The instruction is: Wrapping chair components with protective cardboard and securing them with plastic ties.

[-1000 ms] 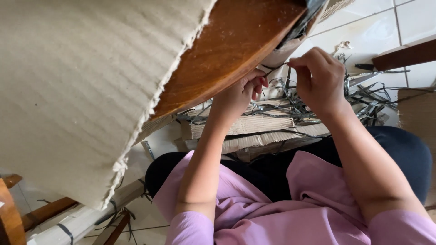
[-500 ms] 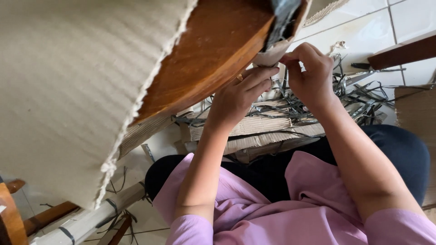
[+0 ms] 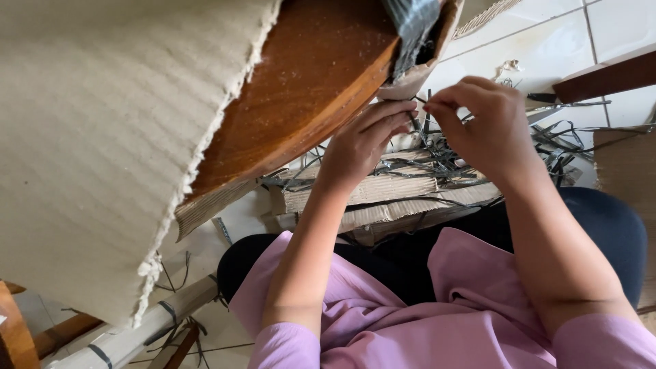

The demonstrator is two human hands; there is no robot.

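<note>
Round wooden panel [image 3: 301,102]: top cut off by frame edge, left part hidden under corrugated cardboard wrap [image 3: 102,137]. Right hand [image 3: 488,126]: fingertips curl away from view; whatever they pinch cannot be made out. Grey tape strip [image 3: 410,24] runs out of frame at top. Left hand [image 3: 362,140]: thumb hidden.

1. The round brown wooden panel [image 3: 301,102], half wrapped in beige corrugated cardboard [image 3: 102,137], blocks the upper left.
2. Tangled dark plastic straps [image 3: 444,160] and stacked cardboard pieces [image 3: 369,195] crowd the space below both hands.
3. Bare white floor tiles [image 3: 540,41] lie open at upper right.
</note>
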